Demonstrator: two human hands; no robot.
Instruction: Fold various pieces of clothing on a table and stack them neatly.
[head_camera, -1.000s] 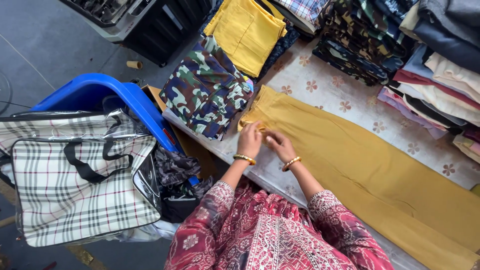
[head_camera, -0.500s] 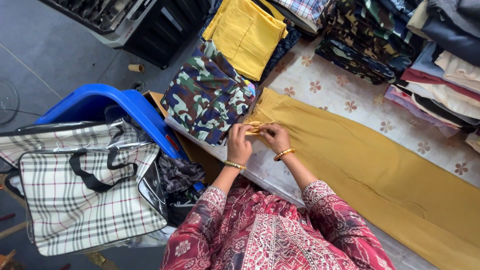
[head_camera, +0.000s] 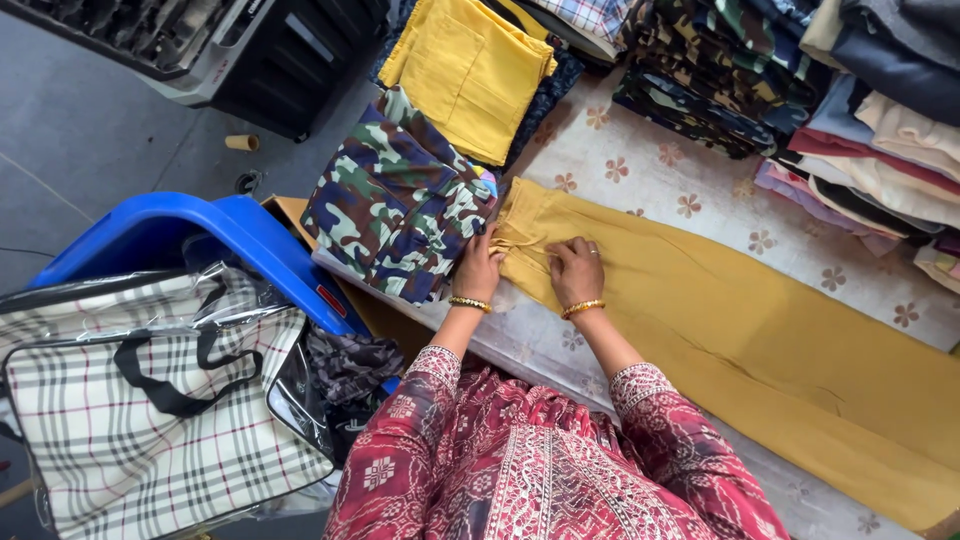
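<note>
Both hands rest on the waistband end of the mustard trousers (head_camera: 740, 330): our left hand (head_camera: 480, 268) pinches the drawstring, our right hand (head_camera: 577, 272) lies flat with fingers together. We judge it best to keep the waistband flat and pull gently, away from the camouflage garment (head_camera: 395, 200) just beside it.

- The mustard-yellow trousers (head_camera: 760, 350) lie flat and stretched out on the bench, running from the waistband at the upper left down toward the lower right edge of the view.
- The waistband end (head_camera: 525, 235) sits just beside a folded camouflage garment; it looks gathered, with a thin drawstring of the same yellow lying across it.
- Both hands rest on the cloth at this waistband end, pressing it down.
- The fabric is plain and matte, mostly smooth, with a long lengthwise fold line along the legs.
- The far leg end runs out of view at the lower right corner.
</note>
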